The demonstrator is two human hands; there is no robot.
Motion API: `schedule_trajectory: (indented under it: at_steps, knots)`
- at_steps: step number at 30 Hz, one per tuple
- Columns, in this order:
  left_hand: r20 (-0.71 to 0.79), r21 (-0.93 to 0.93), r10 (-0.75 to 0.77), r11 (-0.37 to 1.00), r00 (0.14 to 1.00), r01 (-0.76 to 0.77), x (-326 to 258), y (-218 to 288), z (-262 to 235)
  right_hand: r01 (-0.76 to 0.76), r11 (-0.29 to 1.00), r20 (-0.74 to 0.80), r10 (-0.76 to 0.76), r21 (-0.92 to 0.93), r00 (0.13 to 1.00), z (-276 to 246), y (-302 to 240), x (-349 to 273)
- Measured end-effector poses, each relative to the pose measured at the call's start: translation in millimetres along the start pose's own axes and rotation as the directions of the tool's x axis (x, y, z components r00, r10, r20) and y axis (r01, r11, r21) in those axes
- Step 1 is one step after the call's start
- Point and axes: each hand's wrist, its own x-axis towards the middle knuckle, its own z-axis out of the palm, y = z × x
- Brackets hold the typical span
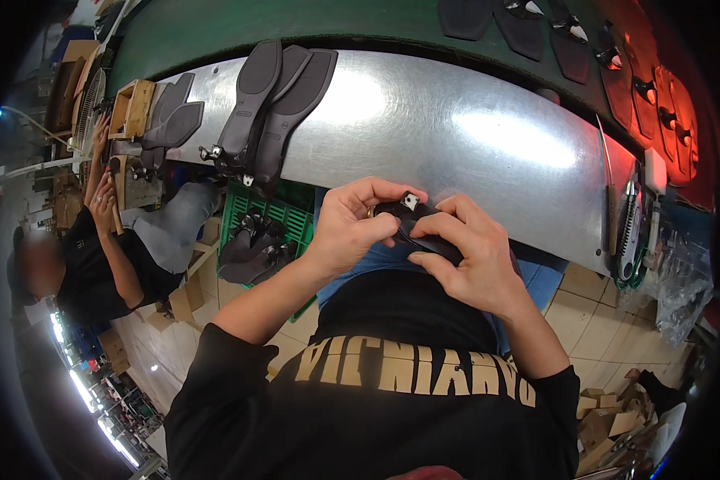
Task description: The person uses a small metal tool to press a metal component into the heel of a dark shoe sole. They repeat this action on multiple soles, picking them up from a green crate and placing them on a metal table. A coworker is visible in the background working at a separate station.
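Both of my hands are raised over my lap at the metal table's near edge, working on a dark sandal (446, 248). A shiny silver ornament (410, 201) sits on its strap end, beside my left fingertips. My left hand (346, 228) is closed, with thumb and forefinger pinching the dark strap just below the ornament. Around the sole, my right hand (480, 260) is closed, its thumb below and its bent fingers pressing near the strap. My fingers hide much of the sandal.
Dark sandals (252, 96) lie piled on the metal table (400, 144); more fill a green crate (300, 216) below. A green belt (360, 22) beyond carries others under red light. At right are a utility knife (630, 224) and plastic bags (684, 276). A co-worker (112, 256) sits left.
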Motion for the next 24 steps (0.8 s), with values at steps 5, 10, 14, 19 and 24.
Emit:
schedule_trajectory:
  at_steps: [5,10,14,19,24]
  knots:
    - [-0.015,-0.008,0.036,0.999,0.999,-0.036,0.7,-3.5,0.1,-0.013,1.000,-0.055,0.015,0.022,0.998,6.8,2.8,-1.3]
    - [-0.018,-0.049,0.017,0.999,1.000,-0.018,-0.5,-0.6,2.3,0.038,0.999,-0.146,-0.040,-0.016,0.989,14.3,8.8,-4.1]
    - [0.054,-0.153,-0.133,0.978,0.990,0.139,-1.6,10.5,-1.6,0.119,0.993,-0.212,-0.118,-0.008,0.970,15.6,9.4,-7.8]
    - [0.085,-0.231,-0.138,0.961,0.987,0.154,-1.1,13.7,-6.5,0.166,0.984,-0.173,-0.174,-0.060,0.970,6.8,-0.6,-5.1]
    - [0.173,-0.051,-0.278,0.956,0.945,0.290,-2.2,9.5,-11.9,0.052,0.996,-0.252,-0.070,-0.075,0.965,5.1,-5.4,-8.1]
